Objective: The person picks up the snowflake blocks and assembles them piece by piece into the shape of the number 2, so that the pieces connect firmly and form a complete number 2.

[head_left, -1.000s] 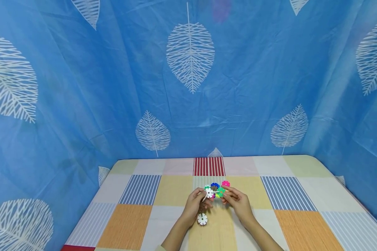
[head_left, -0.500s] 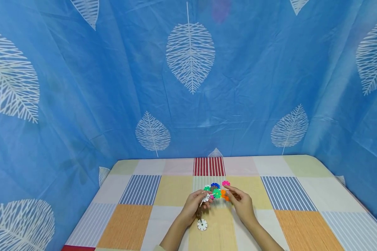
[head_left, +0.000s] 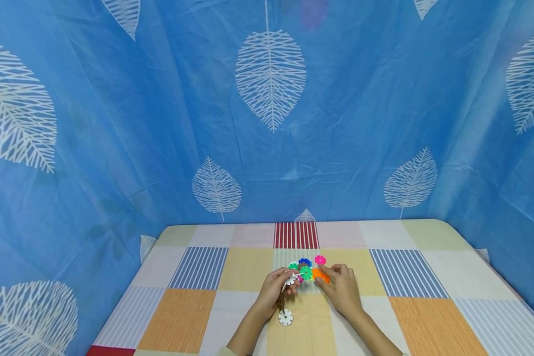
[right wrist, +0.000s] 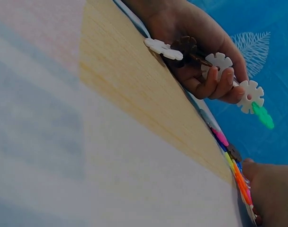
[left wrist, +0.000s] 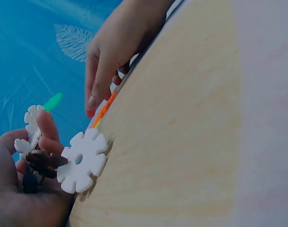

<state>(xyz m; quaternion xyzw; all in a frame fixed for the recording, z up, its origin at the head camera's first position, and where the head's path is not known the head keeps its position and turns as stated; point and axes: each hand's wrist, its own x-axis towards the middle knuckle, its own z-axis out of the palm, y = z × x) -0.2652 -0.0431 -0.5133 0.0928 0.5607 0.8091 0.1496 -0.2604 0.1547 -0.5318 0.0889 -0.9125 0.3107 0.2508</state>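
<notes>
From my head view I see blue fabric [head_left: 347,109] hanging as walls ahead and on both sides, softly creased and printed with white leaf shapes [head_left: 270,79]. Pale light streaks its folds at the right, and a faint purplish blotch [head_left: 314,14] shows near the top. Below, I look down on a desk [head_left: 436,324] with rounded far corners, covered by a patchwork cloth [head_left: 244,272] of cream, yellow, orange and striped squares.

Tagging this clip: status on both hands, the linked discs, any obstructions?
Left hand gripping linked white, brown and green discs. Right hand at orange discs, contact unclear. Nothing visibly blocking either.
</notes>
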